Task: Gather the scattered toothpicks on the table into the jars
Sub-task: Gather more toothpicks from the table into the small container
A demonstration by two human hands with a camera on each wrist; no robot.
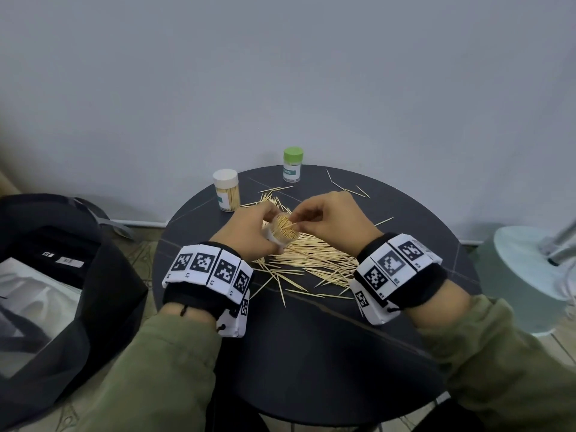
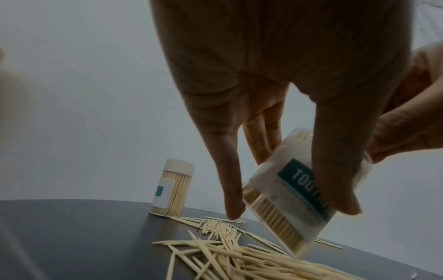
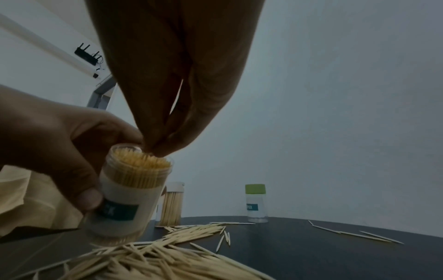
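Up close, the round dark table (image 1: 311, 353) carries everything, and both hands meet over its middle. The left hand (image 1: 249, 230) curls its thumb and fingers around an open jar (image 1: 282, 232), tilted, its base lifted just above the pile, its mouth packed with toothpick tips. The right hand (image 1: 333, 218) has thumb and fingertips (image 3: 158, 145) pinched together at the jar's rim, at about 3 o'clock of the mouth; in the head view a few toothpicks (image 1: 288, 220) show between those fingertips, though the right wrist view is too dark to confirm it.

Three jars are in view. The open one is in the left hand. A white-capped jar (image 1: 226, 190), full of sticks, stands upright at 11 o'clock on the table. A green-capped jar (image 1: 292, 164), seemingly empty, stands at 12 o'clock by the wall.

Loose toothpicks (image 1: 311, 260) lie in one big pile under and just toward 6 o'clock of the hands, too many to count. A few strays (image 1: 355, 190) lie apart at 1 o'clock.
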